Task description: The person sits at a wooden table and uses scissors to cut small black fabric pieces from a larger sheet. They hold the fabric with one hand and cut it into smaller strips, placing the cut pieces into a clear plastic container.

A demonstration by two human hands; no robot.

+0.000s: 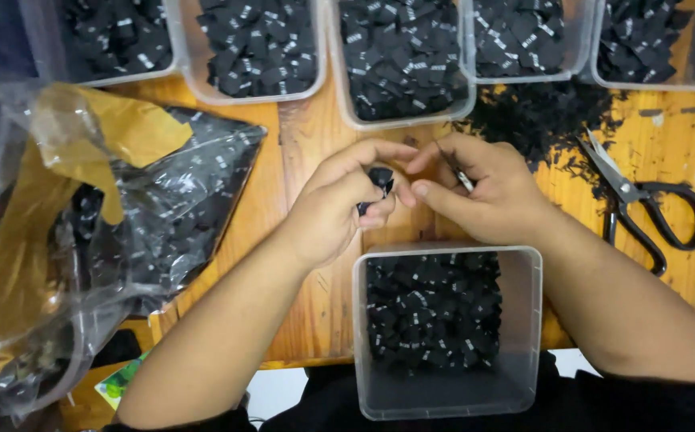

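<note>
Fingers of left hand point(339, 210) pinch soft black fabric label point(380, 179).

A small black fabric label point(380, 179) sits pinched at frame centre, folded and partly hidden by fingertips. Just right of it, a thin metal snipping tool point(458, 173) slants steeply, its tip pointing toward upper left.

Bright even overhead light, soft shadows, glare on plastic bag point(83, 240).

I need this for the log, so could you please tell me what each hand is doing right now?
Left hand: closed on a small black fabric piece.
Right hand: closed on a thin metal tool.
</note>
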